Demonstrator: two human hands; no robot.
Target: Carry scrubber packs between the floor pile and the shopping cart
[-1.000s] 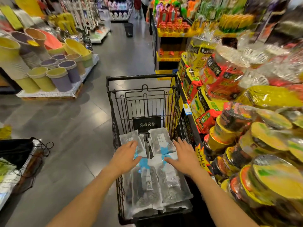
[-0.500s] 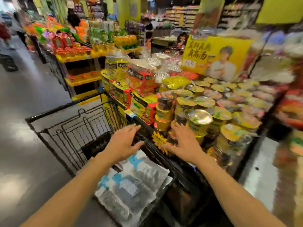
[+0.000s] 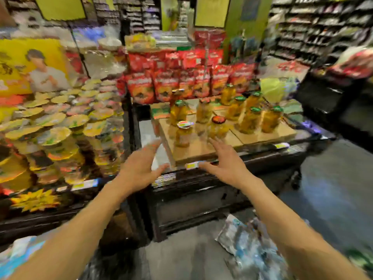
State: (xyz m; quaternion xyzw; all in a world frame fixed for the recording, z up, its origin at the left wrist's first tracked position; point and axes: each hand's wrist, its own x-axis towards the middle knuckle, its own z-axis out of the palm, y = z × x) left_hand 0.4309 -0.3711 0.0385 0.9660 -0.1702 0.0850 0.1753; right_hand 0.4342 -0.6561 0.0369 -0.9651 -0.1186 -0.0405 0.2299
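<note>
My left hand (image 3: 139, 166) and my right hand (image 3: 226, 162) are both stretched forward in the air with straight, spread fingers, holding nothing. They hover in front of a low dark display stand (image 3: 222, 190) topped with cardboard sheets (image 3: 193, 150). Several jars of yellow preserves (image 3: 250, 120) stand on the cardboard. The nearest jars, one with a white lid (image 3: 183, 134) and one with a red lid (image 3: 218, 126), stand just beyond my fingertips. The picture is blurred by motion.
Stacked yellow-lidded noodle bowls (image 3: 56, 128) fill the shelf on the left under a yellow poster (image 3: 34, 65). Red snack bags (image 3: 181, 81) line up behind the jars. Clear plastic packets (image 3: 248, 249) lie low at the right. Grey floor (image 3: 335, 190) opens to the right.
The view has swung right from the cart, past the noodle bowls, to the jar stand. Both hands left the packets in the cart and now reach out empty toward the jars.
</note>
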